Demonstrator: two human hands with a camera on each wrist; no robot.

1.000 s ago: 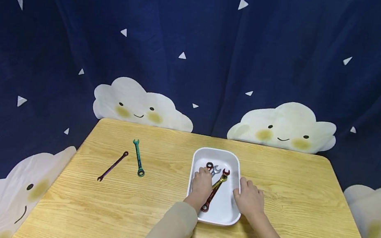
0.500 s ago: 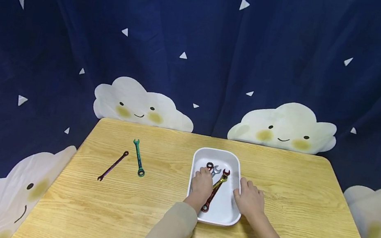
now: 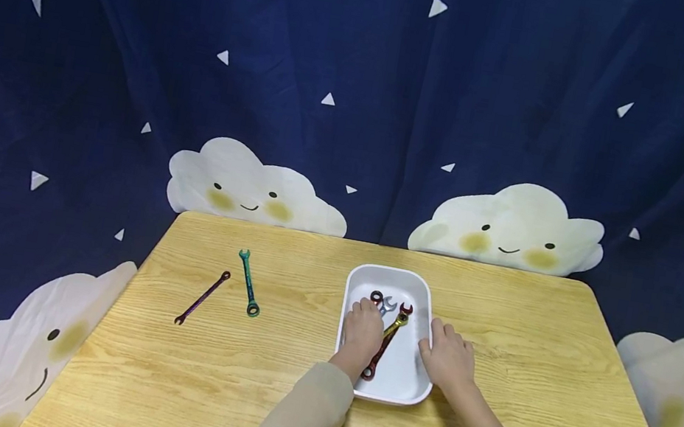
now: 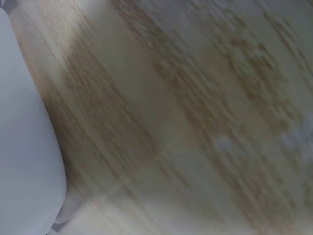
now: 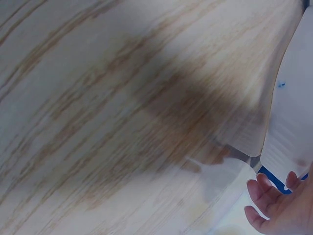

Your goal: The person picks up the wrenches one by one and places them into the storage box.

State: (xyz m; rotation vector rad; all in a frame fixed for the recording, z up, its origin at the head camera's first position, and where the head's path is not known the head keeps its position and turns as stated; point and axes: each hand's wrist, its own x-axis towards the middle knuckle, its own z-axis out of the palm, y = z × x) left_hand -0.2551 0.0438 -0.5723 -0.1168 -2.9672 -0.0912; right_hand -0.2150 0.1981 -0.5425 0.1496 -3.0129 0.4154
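My left hand reaches into a white tray, its fingers curled over a wrench. The red ring end of that wrench sticks out past the knuckles; the handle and my fingertips are hidden. Beside it in the tray lie a silver wrench, a gold wrench and a dark red wrench, overlapping. At the tray's right side my right hand holds the wall, thumb over the rim and fingers outside. In the right wrist view some of its fingers are spread away from the wall.
Left of the tray, a teal wrench and a purple wrench lie on the wooden table. Behind the table hangs a dark blue curtain with clouds and triangles.
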